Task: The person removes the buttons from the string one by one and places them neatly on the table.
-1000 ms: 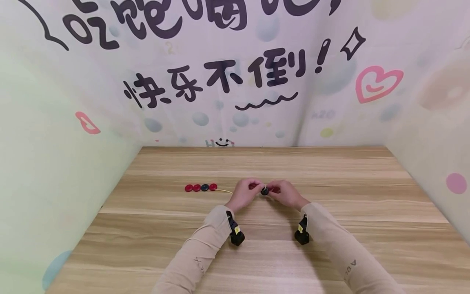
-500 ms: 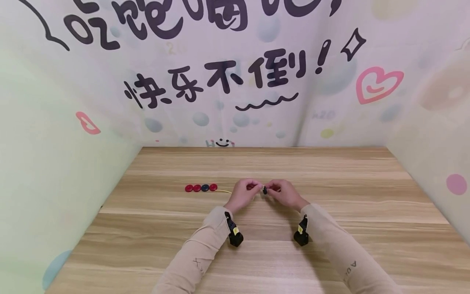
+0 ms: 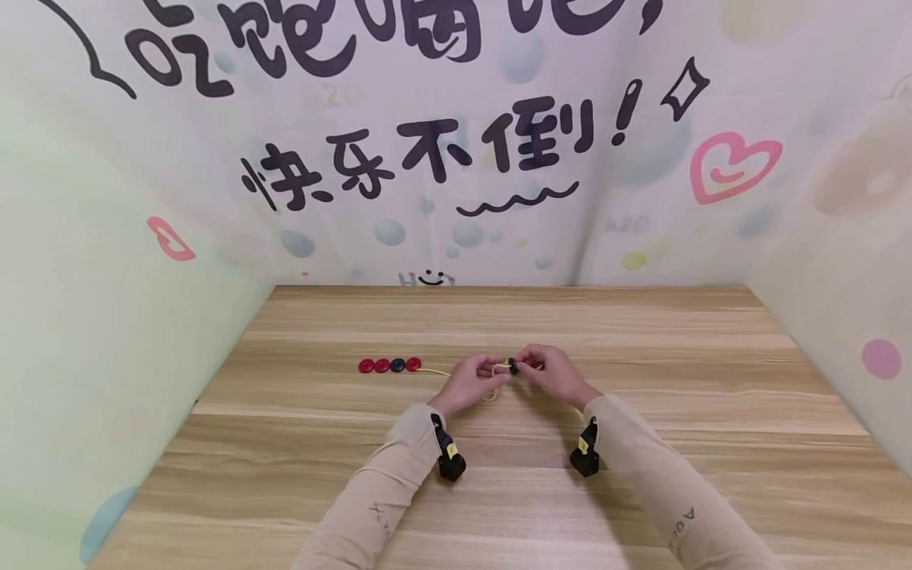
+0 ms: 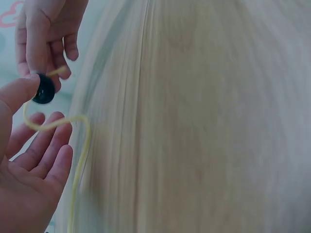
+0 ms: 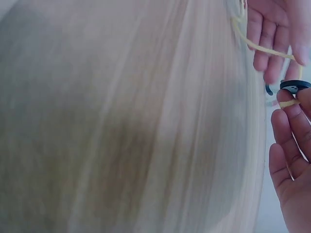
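A dark round button (image 3: pixel 513 366) is held up on edge above the table, with yellow cord (image 4: pixel 80 119) passing through it. My right hand (image 3: pixel 552 372) pinches this button between thumb and forefinger, and a short cord end shows beside these fingers in the right wrist view. My left hand (image 3: pixel 466 384) is just left of the button, its fingers loosely spread and its thumb close to the button; whether the thumb touches it I cannot tell. From the button the cord loops over and below my left hand. Further left, a row of red buttons (image 3: pixel 382 365) and one dark blue button (image 3: pixel 397 365) lies flat.
The wood-grain table (image 3: pixel 641 317) runs back to a printed wall cloth (image 3: pixel 427 229) with black lettering. Cord runs along the tabletop from the rightmost red button toward my left hand. Both wrists carry a small black camera (image 3: pixel 586 451).
My left fingers have loosened from the button and moved slightly left and down. A loop of yellow cord now shows around that hand. The button turned edge-on; my right hand keeps hold.
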Action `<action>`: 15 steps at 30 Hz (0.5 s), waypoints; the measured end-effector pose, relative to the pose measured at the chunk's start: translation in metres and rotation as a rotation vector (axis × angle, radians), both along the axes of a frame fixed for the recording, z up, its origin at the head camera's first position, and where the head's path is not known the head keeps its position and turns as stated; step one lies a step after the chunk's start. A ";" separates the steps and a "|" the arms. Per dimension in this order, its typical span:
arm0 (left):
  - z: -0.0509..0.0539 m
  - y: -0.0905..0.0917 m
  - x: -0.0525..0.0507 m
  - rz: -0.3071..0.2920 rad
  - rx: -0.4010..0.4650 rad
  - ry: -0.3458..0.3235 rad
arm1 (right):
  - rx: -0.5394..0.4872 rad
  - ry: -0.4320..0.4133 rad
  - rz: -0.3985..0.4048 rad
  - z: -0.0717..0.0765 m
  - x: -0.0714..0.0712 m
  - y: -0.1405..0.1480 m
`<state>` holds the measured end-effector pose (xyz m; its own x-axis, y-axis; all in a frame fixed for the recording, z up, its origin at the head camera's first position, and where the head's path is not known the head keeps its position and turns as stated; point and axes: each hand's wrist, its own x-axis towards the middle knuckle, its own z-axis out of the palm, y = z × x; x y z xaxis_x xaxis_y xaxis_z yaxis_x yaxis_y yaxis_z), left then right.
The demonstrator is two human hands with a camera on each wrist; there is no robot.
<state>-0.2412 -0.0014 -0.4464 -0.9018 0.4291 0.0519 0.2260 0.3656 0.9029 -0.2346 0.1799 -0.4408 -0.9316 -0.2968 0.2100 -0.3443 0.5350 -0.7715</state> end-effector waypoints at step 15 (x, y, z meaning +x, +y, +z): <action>0.020 0.003 0.016 -0.038 0.077 0.050 | 0.006 -0.019 0.022 0.000 0.002 -0.002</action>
<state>-0.2252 0.0020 -0.4267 -0.8804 0.4558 0.1309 0.2841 0.2861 0.9151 -0.2331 0.1778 -0.4405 -0.9288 -0.3180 0.1902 -0.3409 0.5322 -0.7750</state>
